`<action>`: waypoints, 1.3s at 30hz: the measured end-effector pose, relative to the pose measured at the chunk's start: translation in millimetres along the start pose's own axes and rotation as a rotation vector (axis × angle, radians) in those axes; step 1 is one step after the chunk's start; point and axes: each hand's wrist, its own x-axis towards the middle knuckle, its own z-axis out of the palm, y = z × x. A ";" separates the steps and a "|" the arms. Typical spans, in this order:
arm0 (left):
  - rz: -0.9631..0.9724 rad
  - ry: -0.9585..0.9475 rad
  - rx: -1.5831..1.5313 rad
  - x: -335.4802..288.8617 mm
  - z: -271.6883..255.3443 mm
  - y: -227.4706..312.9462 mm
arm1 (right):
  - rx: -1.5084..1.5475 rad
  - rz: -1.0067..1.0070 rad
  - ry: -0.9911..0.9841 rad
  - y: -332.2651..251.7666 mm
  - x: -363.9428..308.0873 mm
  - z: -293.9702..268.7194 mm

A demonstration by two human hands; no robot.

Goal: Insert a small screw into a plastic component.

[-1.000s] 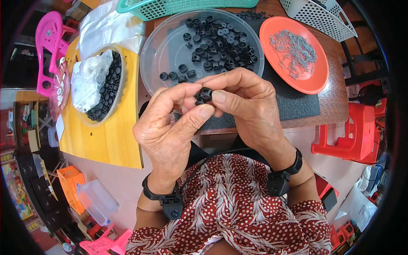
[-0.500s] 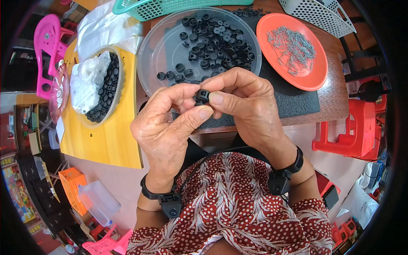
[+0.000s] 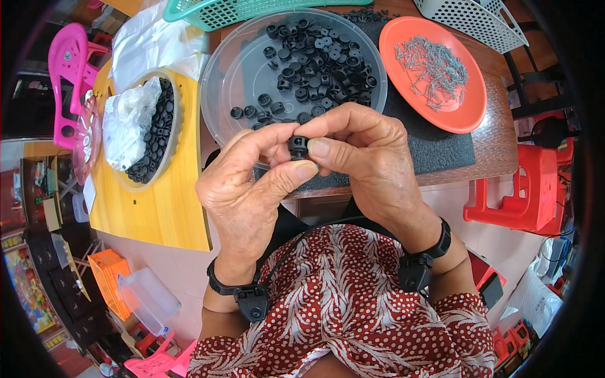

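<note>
Between the fingertips of both hands is a small round black plastic part (image 3: 298, 147) with a hole in its side. My left hand (image 3: 242, 179) pinches it with thumb and index finger from the left and below. From the other side, the thumb and index finger of my right hand (image 3: 372, 151) grip it too. Just beyond my hands stands a clear round tub (image 3: 230, 82) holding many similar black parts (image 3: 315, 69), mostly heaped toward its right side. An orange-red plate (image 3: 469, 116) with a pile of thin metal screws or pins (image 3: 435, 69) lies to the right.
Under the tub lies a dark foam mat (image 3: 435, 148) on the brown table (image 3: 495, 151). A yellow board (image 3: 151, 220) at left carries another tub (image 3: 179, 113) of black parts and a plastic bag (image 3: 129, 123). Green (image 3: 227, 16) and white baskets (image 3: 466, 25) stand behind; a red stool (image 3: 513, 195) is at right.
The black part has turned a little between my fingertips and its side hole faces up more plainly. Both hands stay in nearly the same place.
</note>
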 end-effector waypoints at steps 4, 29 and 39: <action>-0.008 -0.006 0.011 0.5 0.1 0.0 | -0.028 0.013 0.007 1.5 -0.9 -1.7; 0.221 -0.171 0.191 8.9 -10.6 -10.9 | -0.072 -0.068 0.043 -0.5 -11.2 5.5; 0.309 -0.076 0.221 1.2 -2.7 -5.5 | -0.212 -0.214 -0.062 -7.6 -10.2 -2.2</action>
